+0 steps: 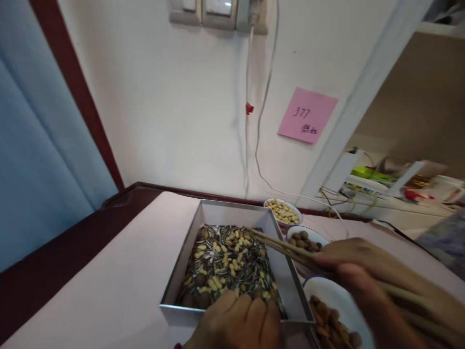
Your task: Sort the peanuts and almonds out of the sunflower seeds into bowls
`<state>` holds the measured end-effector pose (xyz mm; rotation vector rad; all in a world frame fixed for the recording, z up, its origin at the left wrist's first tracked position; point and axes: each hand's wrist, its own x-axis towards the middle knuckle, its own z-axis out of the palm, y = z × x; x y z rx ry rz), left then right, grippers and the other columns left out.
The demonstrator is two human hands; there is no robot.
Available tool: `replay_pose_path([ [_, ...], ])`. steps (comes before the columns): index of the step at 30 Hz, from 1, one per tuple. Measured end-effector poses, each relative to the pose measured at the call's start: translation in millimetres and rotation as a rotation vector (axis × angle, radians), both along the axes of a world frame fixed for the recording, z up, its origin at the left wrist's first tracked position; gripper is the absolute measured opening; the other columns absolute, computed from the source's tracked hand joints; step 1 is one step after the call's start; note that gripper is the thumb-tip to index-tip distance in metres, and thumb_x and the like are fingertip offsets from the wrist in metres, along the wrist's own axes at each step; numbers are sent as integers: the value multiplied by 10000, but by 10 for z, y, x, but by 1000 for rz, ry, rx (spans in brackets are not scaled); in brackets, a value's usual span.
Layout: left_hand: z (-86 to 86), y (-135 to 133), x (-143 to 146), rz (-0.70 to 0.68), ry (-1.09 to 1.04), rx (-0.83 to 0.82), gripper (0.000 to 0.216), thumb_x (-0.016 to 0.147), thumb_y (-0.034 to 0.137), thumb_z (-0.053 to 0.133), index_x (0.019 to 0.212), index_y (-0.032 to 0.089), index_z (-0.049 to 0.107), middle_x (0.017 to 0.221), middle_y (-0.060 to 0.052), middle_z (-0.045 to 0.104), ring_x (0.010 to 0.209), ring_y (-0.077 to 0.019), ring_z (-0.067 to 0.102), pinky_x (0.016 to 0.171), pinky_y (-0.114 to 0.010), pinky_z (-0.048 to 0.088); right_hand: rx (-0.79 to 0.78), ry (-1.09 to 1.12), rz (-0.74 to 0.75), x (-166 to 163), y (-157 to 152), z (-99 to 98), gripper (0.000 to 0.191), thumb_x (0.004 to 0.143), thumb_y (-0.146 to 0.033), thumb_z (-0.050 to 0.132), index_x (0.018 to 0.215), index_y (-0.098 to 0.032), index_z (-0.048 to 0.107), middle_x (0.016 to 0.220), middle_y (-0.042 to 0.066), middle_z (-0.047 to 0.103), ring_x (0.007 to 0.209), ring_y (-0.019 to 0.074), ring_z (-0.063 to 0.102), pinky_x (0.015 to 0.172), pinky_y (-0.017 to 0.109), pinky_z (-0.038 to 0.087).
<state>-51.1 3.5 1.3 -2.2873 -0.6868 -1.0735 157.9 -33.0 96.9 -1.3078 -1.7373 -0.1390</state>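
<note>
A square grey tray [218, 208] on the table holds a mix of striped sunflower seeds, pale peanuts and brown nuts [227, 266]. My left hand [236, 322] rests on the tray's near edge, fingers curled over it. My right hand [359, 271] holds a pair of wooden chopsticks [279, 245], whose tips reach over the tray's right side above the mix. Three small white bowls stand to the right of the tray: one with peanuts [283, 211], one with dark round nuts [305, 240], and a nearer one with almonds [332, 320].
The table has a pale pink cover [109, 291] and a dark red rim. A white wall behind carries switches, hanging cables [257, 126] and a pink sticky note [307, 116]. A blue curtain hangs at left. Cluttered surfaces lie at far right.
</note>
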Motion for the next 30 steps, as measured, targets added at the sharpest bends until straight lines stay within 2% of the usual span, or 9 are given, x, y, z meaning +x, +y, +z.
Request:
replay_pose_path([
  [1,-2,0,10,8,5,18,111,810,191,651,757,201,554,571,62,462,479,-121,437,465,-355,247,-80,-74,108,-157,62,2,153,988,-341,511,984,-290,655,901,23,697,789,171,709,609,202,581],
  [4,-6,7,16,21,12,71,206,790,155,634,684,228,474,553,59,439,463,-130,391,453,-358,209,-218,-156,246,-405,187,-39,165,1023,-261,463,950,-265,611,845,-12,674,751,115,685,649,168,552],
  [9,9,1,9,45,13,90,192,817,177,643,711,227,490,569,61,451,478,-130,400,461,-348,231,-223,-166,245,-379,225,-137,160,1036,-255,464,920,-262,574,803,-45,645,718,82,658,650,139,512],
  [17,20,-2,-1,38,15,81,190,812,162,630,714,227,481,576,61,482,473,-129,416,460,-348,230,-187,-156,315,-420,240,-124,162,1026,-208,462,922,-253,578,828,-32,640,764,78,654,683,131,509],
  [25,16,20,12,34,5,108,146,839,138,558,724,220,524,531,55,457,426,-135,372,435,-352,200,-180,-94,407,-465,231,-146,192,1024,-177,450,884,-234,568,780,-25,611,720,89,619,659,165,496],
  [30,25,20,21,22,-8,108,163,826,130,567,703,224,515,534,51,484,422,-137,395,422,-345,220,-194,-105,414,-521,241,-197,198,1027,-175,442,890,-224,577,787,-8,613,717,110,620,652,204,492],
])
